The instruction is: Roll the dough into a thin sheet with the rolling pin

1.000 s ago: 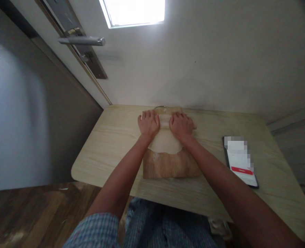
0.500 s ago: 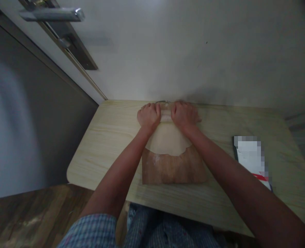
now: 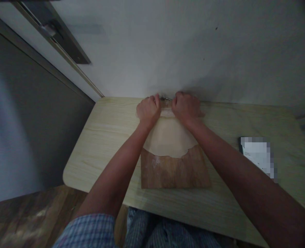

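A flat, pale sheet of dough lies on a brown wooden board, with its ragged edge towards me. Across the far part of the dough lies a rolling pin. My left hand is closed around the pin's left part, and my right hand is closed around its right part. Most of the pin is hidden by my hands; its middle shows between them. A metal ring shows at the board's far end.
The board rests on a light wooden table against a pale door or wall. On the right lies a pixelated, white-topped flat object. A metal lock plate is at the upper left.
The view has shifted slightly, so the door handle has mostly left the top edge. My hands, still on the pin, are slightly farther forward along the board.
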{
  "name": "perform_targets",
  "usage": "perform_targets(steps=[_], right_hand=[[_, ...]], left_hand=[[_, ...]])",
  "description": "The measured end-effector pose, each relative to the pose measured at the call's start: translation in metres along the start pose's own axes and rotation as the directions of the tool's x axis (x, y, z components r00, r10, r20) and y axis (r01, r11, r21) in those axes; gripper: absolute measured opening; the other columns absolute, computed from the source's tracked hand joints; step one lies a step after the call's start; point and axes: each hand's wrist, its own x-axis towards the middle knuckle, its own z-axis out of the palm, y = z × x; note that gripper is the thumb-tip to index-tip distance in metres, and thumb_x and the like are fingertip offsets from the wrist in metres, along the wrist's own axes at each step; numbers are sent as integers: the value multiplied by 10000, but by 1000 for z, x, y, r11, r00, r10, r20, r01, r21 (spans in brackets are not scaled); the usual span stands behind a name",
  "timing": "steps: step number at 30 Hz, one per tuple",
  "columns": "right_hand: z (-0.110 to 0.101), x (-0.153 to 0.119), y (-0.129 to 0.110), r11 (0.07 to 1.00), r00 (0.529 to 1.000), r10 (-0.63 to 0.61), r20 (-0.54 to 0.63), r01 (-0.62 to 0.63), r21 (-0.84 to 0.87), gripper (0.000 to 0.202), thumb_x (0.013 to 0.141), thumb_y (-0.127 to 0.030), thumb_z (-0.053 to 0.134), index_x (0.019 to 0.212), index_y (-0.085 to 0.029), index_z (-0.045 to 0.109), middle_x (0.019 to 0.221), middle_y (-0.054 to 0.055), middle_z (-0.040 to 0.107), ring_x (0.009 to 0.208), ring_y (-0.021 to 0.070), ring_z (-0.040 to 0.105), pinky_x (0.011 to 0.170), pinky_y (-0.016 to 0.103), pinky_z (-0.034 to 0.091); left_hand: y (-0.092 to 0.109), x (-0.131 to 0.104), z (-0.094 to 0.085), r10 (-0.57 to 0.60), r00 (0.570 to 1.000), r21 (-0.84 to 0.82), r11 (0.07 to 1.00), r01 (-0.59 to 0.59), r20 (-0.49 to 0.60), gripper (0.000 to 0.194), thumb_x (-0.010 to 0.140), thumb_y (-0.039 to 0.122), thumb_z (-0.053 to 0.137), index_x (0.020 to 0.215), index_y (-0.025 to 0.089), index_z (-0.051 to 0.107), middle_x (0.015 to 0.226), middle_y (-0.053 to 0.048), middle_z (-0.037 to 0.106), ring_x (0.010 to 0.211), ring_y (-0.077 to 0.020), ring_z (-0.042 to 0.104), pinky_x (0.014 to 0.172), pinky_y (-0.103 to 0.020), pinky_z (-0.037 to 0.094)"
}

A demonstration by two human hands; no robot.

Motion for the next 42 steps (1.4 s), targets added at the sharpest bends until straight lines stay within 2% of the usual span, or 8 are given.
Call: perform_targets(steps=[10, 15, 20, 30, 36, 42], right_hand=[[2, 16, 1, 1000, 1000, -9, -26, 9, 1, 393, 864, -264, 244, 922, -89, 592, 819, 149, 605, 776, 217, 558, 653, 330, 386], [5, 26, 1, 1000, 1000, -13, 5, 13, 2, 413, 873, -283, 247, 919, -83, 606, 818, 157, 606, 802, 226, 565, 673, 344, 395], [4, 33, -2, 999, 999, -32, 23, 32, -17, 431, 862, -283, 257, 877, -80, 637, 822, 168, 621, 789, 250, 583, 679, 380, 406], [8, 42, -2, 997, 995, -75, 66, 76, -17, 467, 865, -322, 248, 920, -64, 633, 871, 187, 625, 880, 265, 570, 758, 407, 410], [8, 36, -3, 998, 996, -47, 70, 50, -38, 452, 859, -295, 250, 903, -75, 642, 866, 188, 631, 838, 254, 585, 719, 381, 419], [1, 15, -6, 998, 998, -6, 62, 10, -66, 451, 865, -294, 229, 889, -107, 639, 845, 166, 643, 774, 231, 594, 660, 339, 411]], left_hand=[[5, 13, -1, -43, 999, -30, 999, 43, 13, 693, 886, 443, -8, 960, 152, 616, 938, -121, 626, 909, -216, 558, 745, -299, 385], [6, 22, 0, -27, 1000, -43, 999, 28, 7, 687, 890, 428, 0, 936, 141, 622, 903, -131, 624, 873, -224, 570, 737, -317, 389], [7, 30, 0, -31, 1000, -54, 998, 31, 6, 671, 892, 435, 16, 962, 133, 611, 930, -131, 617, 920, -222, 554, 753, -304, 390], [9, 43, 0, 7, 1000, -64, 998, -7, -5, 646, 893, 428, 53, 938, 135, 627, 938, -137, 632, 934, -212, 559, 748, -287, 389], [7, 37, 5, 55, 998, 4, 998, -55, -38, 595, 897, 385, 90, 904, 136, 631, 901, -131, 645, 865, -200, 580, 721, -284, 392], [4, 15, 6, 62, 996, 20, 998, -61, -66, 484, 878, 320, 181, 870, 142, 630, 865, -127, 652, 816, -228, 593, 711, -335, 390]])
